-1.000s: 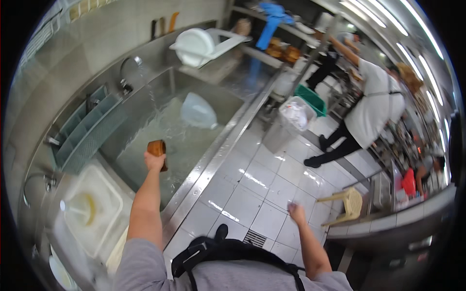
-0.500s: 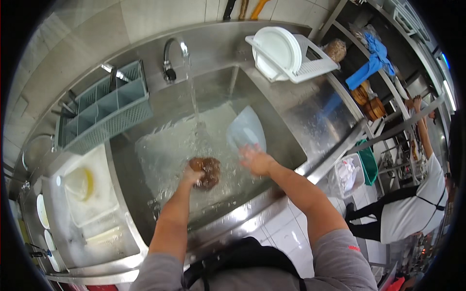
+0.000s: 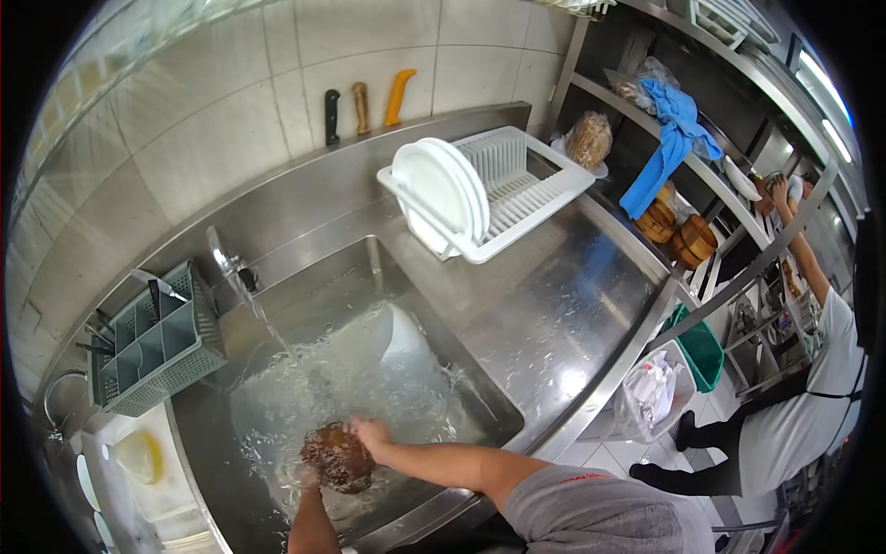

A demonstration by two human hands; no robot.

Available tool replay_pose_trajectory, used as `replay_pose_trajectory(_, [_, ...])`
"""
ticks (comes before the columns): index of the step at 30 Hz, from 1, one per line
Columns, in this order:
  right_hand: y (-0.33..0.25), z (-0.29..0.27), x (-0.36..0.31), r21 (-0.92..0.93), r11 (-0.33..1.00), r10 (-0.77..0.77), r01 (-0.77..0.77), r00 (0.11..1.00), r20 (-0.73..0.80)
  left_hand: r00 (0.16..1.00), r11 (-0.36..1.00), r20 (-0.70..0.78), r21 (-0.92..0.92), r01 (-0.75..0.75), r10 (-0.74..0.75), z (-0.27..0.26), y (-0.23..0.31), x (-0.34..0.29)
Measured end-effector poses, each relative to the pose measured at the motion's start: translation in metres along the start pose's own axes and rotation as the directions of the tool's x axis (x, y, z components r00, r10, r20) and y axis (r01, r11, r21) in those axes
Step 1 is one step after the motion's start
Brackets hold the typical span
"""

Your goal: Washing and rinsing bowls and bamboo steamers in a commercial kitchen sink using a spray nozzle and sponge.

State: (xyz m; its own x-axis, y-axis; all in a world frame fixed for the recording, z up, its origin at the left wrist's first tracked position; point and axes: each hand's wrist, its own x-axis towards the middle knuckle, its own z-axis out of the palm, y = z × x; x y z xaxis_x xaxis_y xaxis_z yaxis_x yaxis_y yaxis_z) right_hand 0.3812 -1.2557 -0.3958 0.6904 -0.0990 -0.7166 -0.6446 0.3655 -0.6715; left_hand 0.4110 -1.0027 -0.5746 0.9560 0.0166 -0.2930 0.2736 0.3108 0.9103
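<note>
Both my hands are down in the steel sink [image 3: 480, 392], in splashing water. My left hand [image 3: 309, 477] and my right hand [image 3: 369, 432] grip a round brown bowl-like dish [image 3: 338, 456] from either side. A tap [image 3: 224, 258] at the back of the sink pours a stream of water into the basin. A white plate [image 3: 399, 337] leans in the water just beyond my hands.
A white dish rack [image 3: 517, 185] with white plates [image 3: 438, 189] stands on the drainboard at the right. A grey cutlery basket [image 3: 152, 346] sits left of the sink. Three knives [image 3: 362, 103] hang on the wall. Another person [image 3: 812, 369] in white works at far right, near a bin [image 3: 651, 392].
The view has swung further over the sink and drainboard. My right hand has come off the white plate onto the brown dish, which has moved nearer the front edge.
</note>
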Motion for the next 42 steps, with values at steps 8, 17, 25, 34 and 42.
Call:
replay_pose_trajectory(8, [-0.033, -0.103, -0.032, -0.703, 0.486, -0.609, 0.519, 0.778, 0.154, 0.854, 0.522, -0.081, 0.76, 0.387, -0.514, 0.23, 0.137, -0.059])
replay_pose_trajectory(17, [0.042, -0.201, 0.091, -0.561, 0.755, -0.224, 0.34, 0.938, 0.266, 0.935, 0.816, 0.211, 0.566, 0.121, -0.286, 0.269, 0.066, -0.082])
replay_pose_trajectory(25, [-0.011, -0.172, 0.024, -0.376, 0.926, 0.058, -0.031, 0.996, 0.062, 0.609, 0.594, 0.179, 0.544, 0.593, -0.772, 0.227, 0.031, -0.091])
replay_pose_trajectory(34, [-0.146, -0.141, -0.086, -0.267, 0.558, -0.756, 0.786, 0.614, 0.228, 0.751, 0.599, 0.636, -0.537, 0.594, -0.176, 0.287, 0.095, -0.091])
replay_pose_trajectory(42, [-0.202, -0.145, -0.163, -0.54, -0.004, -0.849, 0.842, 0.282, 0.447, 0.751, 0.75, 0.56, -0.312, 0.583, -0.351, 0.391, 0.164, -0.122])
